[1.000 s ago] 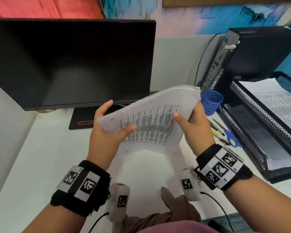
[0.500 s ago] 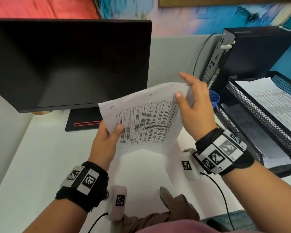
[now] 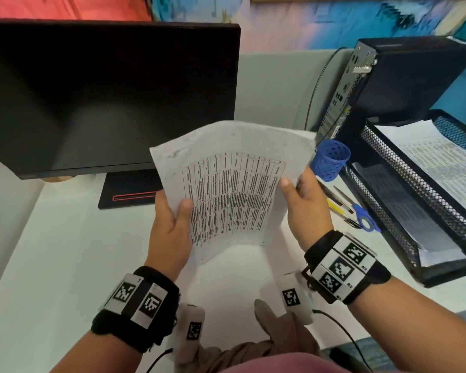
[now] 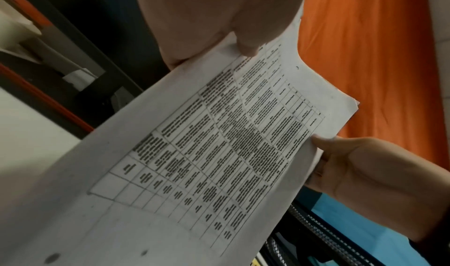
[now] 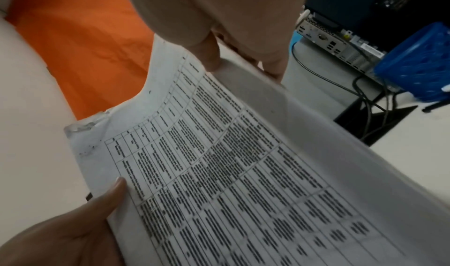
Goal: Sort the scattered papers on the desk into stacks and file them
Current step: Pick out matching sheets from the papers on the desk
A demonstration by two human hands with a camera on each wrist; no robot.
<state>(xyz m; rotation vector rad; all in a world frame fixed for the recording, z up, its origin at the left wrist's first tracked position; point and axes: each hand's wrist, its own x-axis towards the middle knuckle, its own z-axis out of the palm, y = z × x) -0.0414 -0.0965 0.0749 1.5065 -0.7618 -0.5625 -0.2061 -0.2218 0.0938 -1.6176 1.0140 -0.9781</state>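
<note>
Centre frame: sheaf of printed papers (image 3: 226,189) held upright above white worktop (image 3: 51,251), left hand (image 3: 170,232) pinching lower-left edge, right hand (image 3: 304,208) gripping right edge, likely squaring stack for filing. Mesh tray (image 3: 414,189) waits at right.

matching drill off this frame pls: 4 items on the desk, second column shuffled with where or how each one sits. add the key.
Things
1. sheaf of papers
2. blue mesh cup
3. scissors
4. wire tray

Places or states
A. lying flat on the desk, beside pens
B. at the desk's right side, with printed sheets in it
C. held off the desk by the left hand and right hand
D. tipped over, in front of the computer case

Pairs: 1-C, 2-D, 3-A, 4-B
</note>
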